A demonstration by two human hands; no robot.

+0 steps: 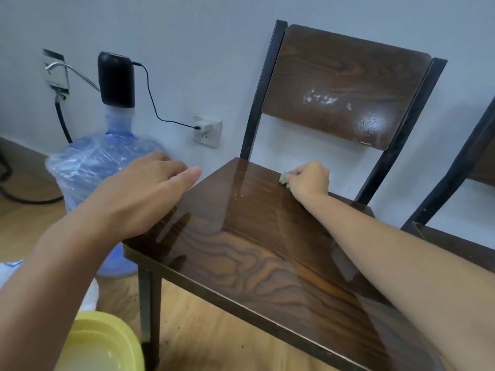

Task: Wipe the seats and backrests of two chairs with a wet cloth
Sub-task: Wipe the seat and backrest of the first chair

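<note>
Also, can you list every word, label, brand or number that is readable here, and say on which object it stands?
None can be read.
Wall panel: a small red mark, too blurred to read.
Water pump, water bottle, socket, chair backrest, basin: no text visible.

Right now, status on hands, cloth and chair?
Right hand shut on green cloth at seat rear. Left hand open at seat's left edge. Backrest shows white smears. Nothing in the way.
</note>
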